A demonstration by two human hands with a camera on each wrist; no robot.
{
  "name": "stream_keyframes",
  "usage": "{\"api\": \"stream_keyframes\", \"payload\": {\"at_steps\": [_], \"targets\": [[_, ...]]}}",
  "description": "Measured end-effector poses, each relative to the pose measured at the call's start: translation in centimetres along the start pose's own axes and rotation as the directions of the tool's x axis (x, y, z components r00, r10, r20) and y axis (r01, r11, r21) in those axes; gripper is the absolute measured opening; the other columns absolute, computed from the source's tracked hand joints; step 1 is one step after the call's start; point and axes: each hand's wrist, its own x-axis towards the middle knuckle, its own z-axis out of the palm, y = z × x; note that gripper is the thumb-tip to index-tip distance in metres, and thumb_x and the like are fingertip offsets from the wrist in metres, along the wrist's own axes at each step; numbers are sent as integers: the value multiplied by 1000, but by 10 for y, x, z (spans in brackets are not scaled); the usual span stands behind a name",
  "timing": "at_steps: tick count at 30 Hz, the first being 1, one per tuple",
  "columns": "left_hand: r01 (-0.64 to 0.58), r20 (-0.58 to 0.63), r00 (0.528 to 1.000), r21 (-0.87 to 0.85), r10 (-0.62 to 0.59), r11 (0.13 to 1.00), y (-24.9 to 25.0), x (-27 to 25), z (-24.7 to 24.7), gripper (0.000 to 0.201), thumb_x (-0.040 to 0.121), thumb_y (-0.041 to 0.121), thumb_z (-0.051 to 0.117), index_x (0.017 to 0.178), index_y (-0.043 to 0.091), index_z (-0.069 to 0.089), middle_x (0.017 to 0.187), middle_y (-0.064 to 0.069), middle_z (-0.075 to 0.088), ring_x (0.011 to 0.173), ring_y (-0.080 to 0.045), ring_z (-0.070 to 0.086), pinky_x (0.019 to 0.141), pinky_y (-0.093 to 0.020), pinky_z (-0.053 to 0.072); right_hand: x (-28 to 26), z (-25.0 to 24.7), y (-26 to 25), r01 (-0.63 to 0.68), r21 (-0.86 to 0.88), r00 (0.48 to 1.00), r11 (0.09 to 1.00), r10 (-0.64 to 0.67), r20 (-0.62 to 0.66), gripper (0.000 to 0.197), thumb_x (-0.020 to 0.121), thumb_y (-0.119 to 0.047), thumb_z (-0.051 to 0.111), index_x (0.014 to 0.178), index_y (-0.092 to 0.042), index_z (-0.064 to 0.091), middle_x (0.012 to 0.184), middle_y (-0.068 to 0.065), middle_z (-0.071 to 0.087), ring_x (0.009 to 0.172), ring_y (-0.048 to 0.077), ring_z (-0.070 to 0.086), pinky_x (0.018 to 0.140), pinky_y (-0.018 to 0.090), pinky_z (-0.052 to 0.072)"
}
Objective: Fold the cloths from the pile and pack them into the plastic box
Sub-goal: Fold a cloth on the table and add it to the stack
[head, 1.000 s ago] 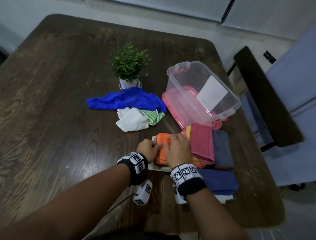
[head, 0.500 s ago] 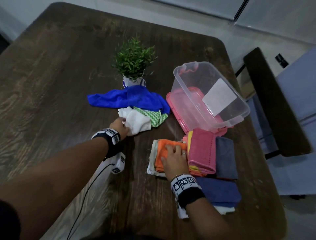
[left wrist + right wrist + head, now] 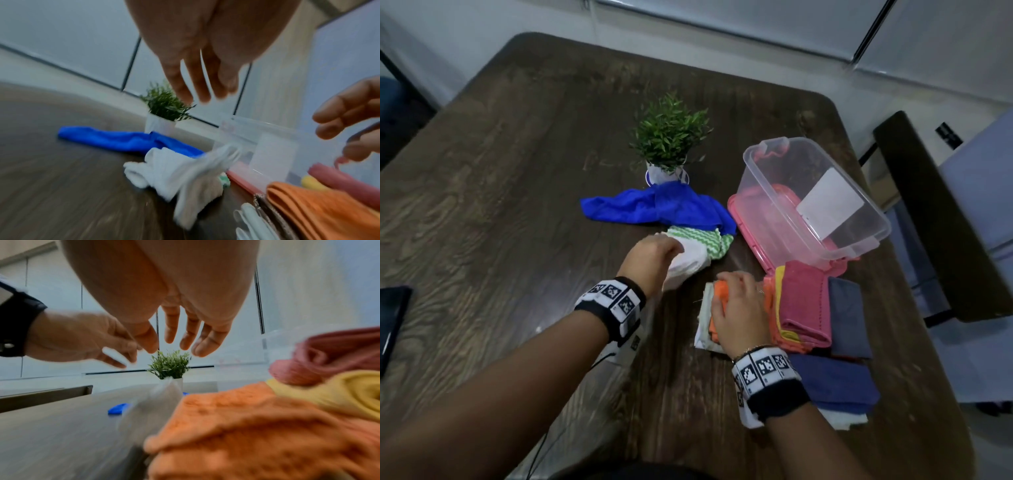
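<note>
On the dark table, the white cloth from the pile was touched by the left hand, fingers straight and spread, nothing pinched. The folded orange cloth was hovered over by the relaxed right hand, beside the plastic box.

head: high, looking forward and down over table | left wrist: low, close, facing plant | right wrist: table-level, close, same heading | shared: plant, orange cloth
</note>
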Motion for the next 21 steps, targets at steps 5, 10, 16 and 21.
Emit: {"api": "stream_keyframes", "payload": {"at_steps": [5,10,16,21], "targets": [[219,469,836,189,-284,957,-28,-20,23,34,93,19,59,126,25,58,127,-5,62,111,-22,60,90,-26,45,6,3,-31,66,78,993,995,-73,97,32,90,-21,58,122,-19,59,121,2,54,113,25,49,99,41,43],[194,550,767,293,-331,936,-45,-33,62,71,95,19,51,155,18,13,156,-8,31,127,-36,50,106,-40,39,-8,-2,-30,40,43,992,998,-45,118,25,91,-25,55,115,-21,62,113,0,60,110,24,52,97,40,44],[70,595,723,444,-352,893,-55,-13,70,35,92,35,56,117,11,50,124,-14,55,112,-36,57,95,-44,48,-26,-17,-17,-28,9,995,1000,27,101,23,91,-26,55,113,-21,63,113,1,62,110,25,52,98,40,43],[280,302,893,205,-333,938,-31,1,35,17,90,20,62,104,12,68,110,-11,65,101,-30,62,83,-28,45,-33,-30,-6,-52,0,992,999,51,115,23,91,-26,56,112,-20,65,112,2,63,107,26,55,94,39,45]]}}
